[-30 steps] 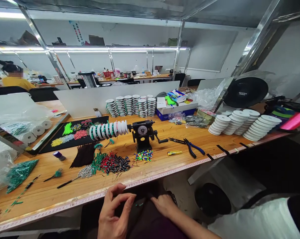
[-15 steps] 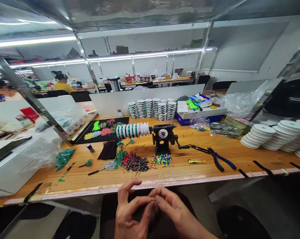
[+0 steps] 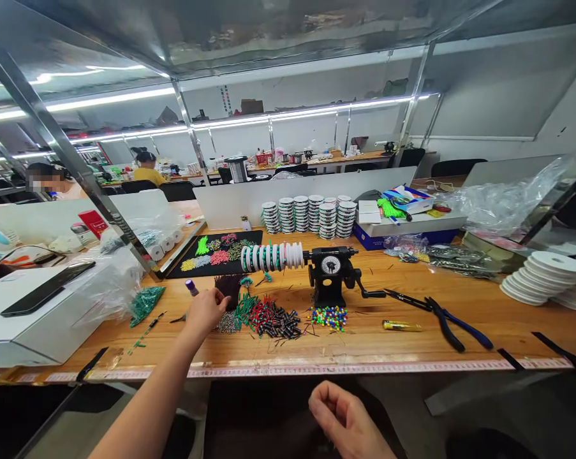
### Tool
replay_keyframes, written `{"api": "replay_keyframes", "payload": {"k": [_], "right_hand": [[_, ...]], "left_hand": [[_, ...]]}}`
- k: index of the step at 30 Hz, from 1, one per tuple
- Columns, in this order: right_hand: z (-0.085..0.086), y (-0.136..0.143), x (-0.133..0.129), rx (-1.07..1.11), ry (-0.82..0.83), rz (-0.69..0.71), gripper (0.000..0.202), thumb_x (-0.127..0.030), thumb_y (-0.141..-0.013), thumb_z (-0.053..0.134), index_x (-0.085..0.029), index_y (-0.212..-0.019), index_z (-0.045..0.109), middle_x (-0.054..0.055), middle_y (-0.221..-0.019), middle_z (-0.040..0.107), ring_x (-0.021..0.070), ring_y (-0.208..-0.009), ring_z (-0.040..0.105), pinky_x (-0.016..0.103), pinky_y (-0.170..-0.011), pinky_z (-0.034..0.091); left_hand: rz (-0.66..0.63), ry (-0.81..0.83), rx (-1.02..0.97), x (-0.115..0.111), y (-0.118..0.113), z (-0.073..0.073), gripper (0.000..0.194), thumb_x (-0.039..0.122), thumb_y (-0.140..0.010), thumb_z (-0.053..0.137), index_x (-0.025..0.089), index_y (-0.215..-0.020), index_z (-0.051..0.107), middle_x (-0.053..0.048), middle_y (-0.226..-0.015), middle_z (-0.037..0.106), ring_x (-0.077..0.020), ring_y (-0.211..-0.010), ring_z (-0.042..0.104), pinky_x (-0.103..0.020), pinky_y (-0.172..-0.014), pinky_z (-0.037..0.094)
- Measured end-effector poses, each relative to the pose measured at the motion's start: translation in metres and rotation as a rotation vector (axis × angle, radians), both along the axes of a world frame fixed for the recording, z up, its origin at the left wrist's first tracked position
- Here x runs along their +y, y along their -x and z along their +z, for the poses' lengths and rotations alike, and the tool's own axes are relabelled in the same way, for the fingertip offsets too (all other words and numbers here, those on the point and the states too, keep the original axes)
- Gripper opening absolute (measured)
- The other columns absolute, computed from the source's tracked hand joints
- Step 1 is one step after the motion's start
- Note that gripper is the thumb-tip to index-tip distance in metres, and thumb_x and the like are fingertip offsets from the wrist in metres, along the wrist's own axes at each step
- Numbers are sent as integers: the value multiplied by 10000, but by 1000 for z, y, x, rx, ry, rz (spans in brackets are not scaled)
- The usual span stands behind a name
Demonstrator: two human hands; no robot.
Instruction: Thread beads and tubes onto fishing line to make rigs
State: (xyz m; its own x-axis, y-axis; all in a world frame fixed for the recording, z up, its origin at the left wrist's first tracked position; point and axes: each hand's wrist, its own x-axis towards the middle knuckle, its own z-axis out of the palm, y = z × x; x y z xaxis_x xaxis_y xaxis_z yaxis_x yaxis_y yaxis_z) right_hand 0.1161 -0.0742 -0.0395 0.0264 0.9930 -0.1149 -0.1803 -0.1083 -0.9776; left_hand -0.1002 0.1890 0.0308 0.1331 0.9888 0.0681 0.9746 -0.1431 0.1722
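My left hand (image 3: 205,312) reaches over the bench to a bundle of thin dark brown strands (image 3: 228,288). Its fingertips are bent together at the bundle's edge; what they pinch, if anything, is hidden. In front of the bench edge, low in the view, my right hand (image 3: 341,414) hovers with curled fingers and the thumb against the index finger. Anything between them is too small to make out. Beside my left hand lie silvery small parts (image 3: 228,323), green pieces (image 3: 245,309), red pieces (image 3: 263,310) and black pieces (image 3: 286,324).
A black hand-crank winder (image 3: 330,274) carries a row of white spools (image 3: 273,256). Coloured beads (image 3: 330,317) lie before it. Pliers (image 3: 453,324) and a yellow-handled tool (image 3: 401,326) lie right. Stacked spools (image 3: 301,215) stand behind, a black mat (image 3: 249,238) left. People sit farther back.
My hands were together in front of the bench edge, fingertips touching. The left has moved forward and left to the dark strands; the right stays low, apart. The view has shifted slightly left.
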Motion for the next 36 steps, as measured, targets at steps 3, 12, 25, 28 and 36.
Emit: {"api": "replay_keyframes", "payload": {"k": [3,12,25,28,36], "right_hand": [[-3,-1,0,15,11,-2,668,-826,-713,664,-165,-724,570,-40,-629,398,110,-591,298,240,-547,256],[-22,-2,3,44,20,-86,642,-788,-677,728,-157,-681,612,-38,-581,411,105,-567,308,228,-520,249],[-7,-6,0,100,43,-88,627,-767,-675,753,-162,-673,588,-37,-605,393,115,-591,288,245,-557,226],[-11,-6,1,134,62,-73,630,-769,-675,755,-163,-677,581,-50,-597,361,104,-571,247,246,-542,202],[3,-7,1,214,59,-191,566,-694,-690,803,-166,-712,601,-46,-607,403,113,-586,312,233,-560,271]], "left_hand": [[22,81,83,8,-4,-7,239,377,-941,634,141,-945,673,-53,-971,696,-211,-915,666,-423,-848,539],[24,183,94,22,0,0,288,418,-960,600,141,-990,673,-57,-986,703,-211,-910,678,-415,-839,549],[128,314,-561,25,0,15,222,341,-945,641,122,-913,657,-2,-844,665,-153,-699,646,-297,-637,553],[135,352,-892,17,0,31,234,328,-964,614,127,-845,625,26,-738,616,-107,-578,580,-246,-546,507],[40,495,-1663,-52,-22,64,244,247,-983,547,177,-757,610,-39,-848,648,-118,-747,615,-198,-606,499]]}}
